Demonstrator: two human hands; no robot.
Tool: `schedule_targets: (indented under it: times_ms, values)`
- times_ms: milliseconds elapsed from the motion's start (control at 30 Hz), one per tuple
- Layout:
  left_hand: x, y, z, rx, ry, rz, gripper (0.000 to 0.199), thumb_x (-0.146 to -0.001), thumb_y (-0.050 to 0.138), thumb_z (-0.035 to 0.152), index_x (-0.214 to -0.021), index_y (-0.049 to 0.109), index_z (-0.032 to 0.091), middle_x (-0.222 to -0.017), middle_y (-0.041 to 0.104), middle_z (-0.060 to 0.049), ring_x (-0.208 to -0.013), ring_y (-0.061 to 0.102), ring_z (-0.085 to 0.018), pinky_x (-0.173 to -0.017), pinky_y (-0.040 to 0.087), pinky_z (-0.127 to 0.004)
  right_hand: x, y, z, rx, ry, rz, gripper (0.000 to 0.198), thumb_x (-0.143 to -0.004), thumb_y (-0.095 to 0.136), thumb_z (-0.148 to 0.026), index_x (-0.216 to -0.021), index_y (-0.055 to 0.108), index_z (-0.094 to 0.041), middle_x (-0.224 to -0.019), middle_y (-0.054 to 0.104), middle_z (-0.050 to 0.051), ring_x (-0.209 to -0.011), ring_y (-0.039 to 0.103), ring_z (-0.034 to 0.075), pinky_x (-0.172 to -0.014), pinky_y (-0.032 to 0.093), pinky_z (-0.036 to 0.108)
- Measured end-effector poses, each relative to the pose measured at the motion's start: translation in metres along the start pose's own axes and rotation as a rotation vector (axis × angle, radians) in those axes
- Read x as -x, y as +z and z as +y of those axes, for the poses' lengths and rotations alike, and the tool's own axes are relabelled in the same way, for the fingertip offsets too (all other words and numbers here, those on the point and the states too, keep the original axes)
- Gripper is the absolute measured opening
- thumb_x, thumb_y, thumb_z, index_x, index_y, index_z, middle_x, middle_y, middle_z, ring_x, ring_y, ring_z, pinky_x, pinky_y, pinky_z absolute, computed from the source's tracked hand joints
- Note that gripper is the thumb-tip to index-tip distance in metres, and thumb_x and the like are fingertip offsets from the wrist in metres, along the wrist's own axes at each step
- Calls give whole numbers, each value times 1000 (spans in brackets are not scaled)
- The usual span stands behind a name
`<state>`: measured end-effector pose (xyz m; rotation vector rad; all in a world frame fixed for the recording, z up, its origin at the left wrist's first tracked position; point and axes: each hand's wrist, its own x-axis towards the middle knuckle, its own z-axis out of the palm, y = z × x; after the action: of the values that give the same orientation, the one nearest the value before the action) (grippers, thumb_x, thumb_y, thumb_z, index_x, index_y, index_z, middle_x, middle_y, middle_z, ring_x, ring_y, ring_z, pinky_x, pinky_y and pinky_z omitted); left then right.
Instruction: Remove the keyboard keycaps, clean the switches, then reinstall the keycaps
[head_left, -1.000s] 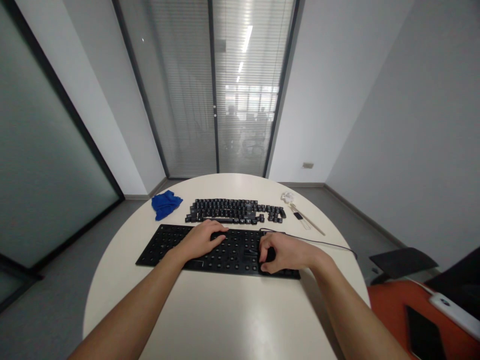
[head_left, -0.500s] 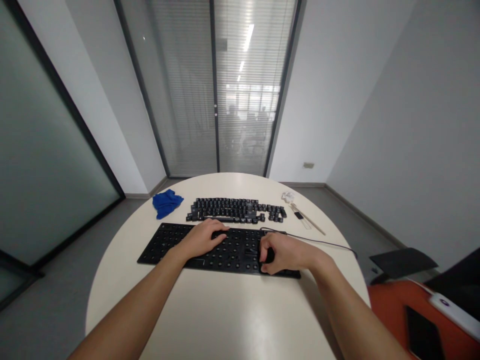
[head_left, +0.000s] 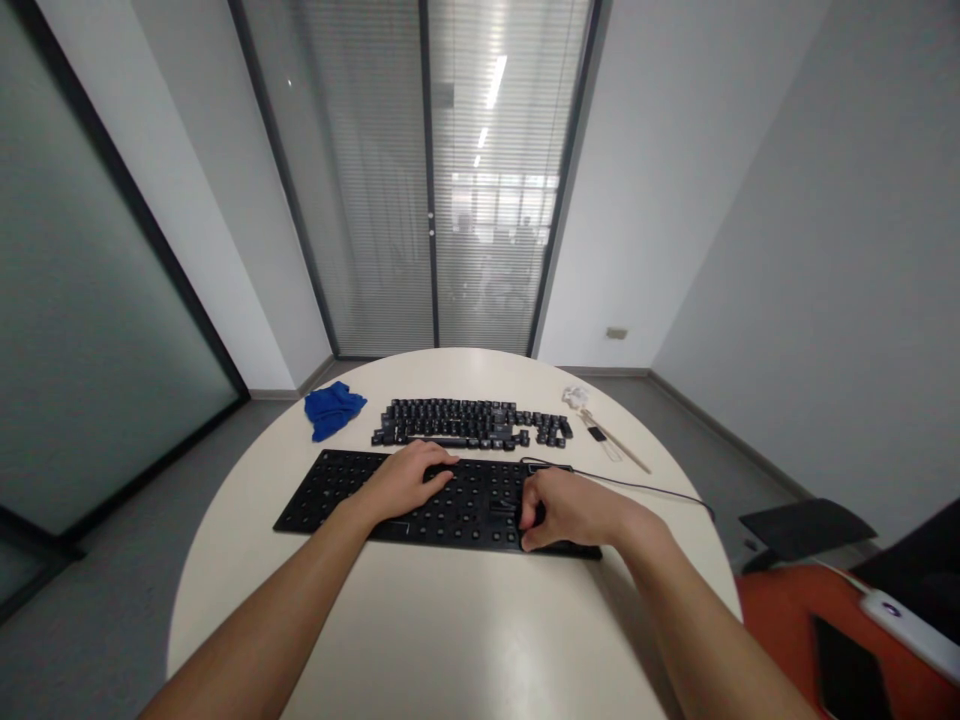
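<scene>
A black keyboard base (head_left: 461, 515) with its keycaps off lies across the round table. On its upper middle rests my left hand (head_left: 409, 480), open, fingers stretched out and the thumb apart, pressing on the board. Over the right end of the board, my right hand (head_left: 555, 508) is closed with curled fingers and the thumb drawn in near the surface. What those fingers hold, if anything, is hidden. Just beyond the board, the removed black keycaps (head_left: 450, 415) are laid out in keyboard order.
A blue cloth (head_left: 334, 408) lies at the left. To the right are crumpled white tissue (head_left: 576, 396), a thin stick (head_left: 619, 442) and a wire keycap puller (head_left: 597, 433). A cable (head_left: 637, 484) trails off the right edge. An orange chair (head_left: 787, 610) holds a phone (head_left: 851, 668).
My right hand's thumb and fingers have drawn closer together over the right end of the board. My left hand stays in place.
</scene>
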<state>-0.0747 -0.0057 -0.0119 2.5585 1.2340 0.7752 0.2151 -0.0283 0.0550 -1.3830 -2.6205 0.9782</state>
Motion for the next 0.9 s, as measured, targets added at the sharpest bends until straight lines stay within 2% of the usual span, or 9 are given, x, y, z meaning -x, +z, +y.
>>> schedule_targets:
  times_ms: [167,300,367,433,467,533,600,733,900]
  values:
    - [0,0,0,-9,3,-4,23,-95,59,29,-114,69,22,-114,70,-6,-108,61,-23,-98,48,-37,-1,0,2,-10,-16,-22,18,-63,80,-32,-75,79,-20,-77,75,0,-69,63,17,-60,41,23]
    - [0,0,0,-9,3,-2,23,-95,59,30,-114,69,23,-115,70,-6,-108,61,-23,-98,48,-37,-3,0,11,-43,-113,-12,19,-66,80,-36,-76,79,-20,-79,74,1,-72,64,17,-64,44,24]
    - [0,0,0,-10,0,-7,23,-95,58,31,-115,69,23,-115,70,-5,-108,61,-23,-98,48,-37,-6,-1,18,-97,-198,44,21,-76,74,-40,-78,78,-19,-80,73,2,-74,64,17,-66,45,24]
    - [0,0,-1,-11,-1,-12,24,-95,58,31,-115,68,23,-115,70,-6,-109,61,-23,-99,48,-38,-13,-2,28,-117,-237,196,26,-86,64,-41,-81,77,-19,-83,73,4,-76,64,17,-69,46,26]
    - [0,0,-1,-12,-1,-13,24,-95,58,31,-116,68,23,-115,70,-6,-109,61,-23,-99,48,-38,-17,-2,34,-92,-225,303,25,-88,62,-39,-83,76,-19,-85,73,4,-79,64,18,-71,46,27]
    - [0,0,-2,-10,-2,-15,24,-96,58,31,-116,68,23,-115,69,-6,-109,61,-23,-99,47,-38,-26,-3,47,8,-107,570,21,-88,61,-35,-86,76,-20,-90,73,5,-84,65,19,-76,46,29]
    - [0,1,-2,-8,-5,-15,24,-96,58,31,-116,68,23,-116,69,-6,-109,60,-23,-99,48,-38,-35,-2,59,95,3,703,18,-88,62,-32,-85,75,-20,-95,73,6,-89,66,21,-81,46,30]
    - [1,1,-3,-10,-7,-17,24,-96,57,32,-116,68,23,-115,69,-6,-109,60,-23,-99,48,-38,-47,1,72,186,142,764,17,-86,67,-31,-98,75,-23,-98,74,5,-89,67,22,-77,46,30]
    - [0,0,-2,-12,-5,-13,24,-96,58,30,-116,68,24,-116,69,-5,-109,60,-23,-99,48,-38,-54,3,75,209,87,719,23,-85,68,-32,-104,76,-23,-96,73,5,-88,67,22,-78,46,29]
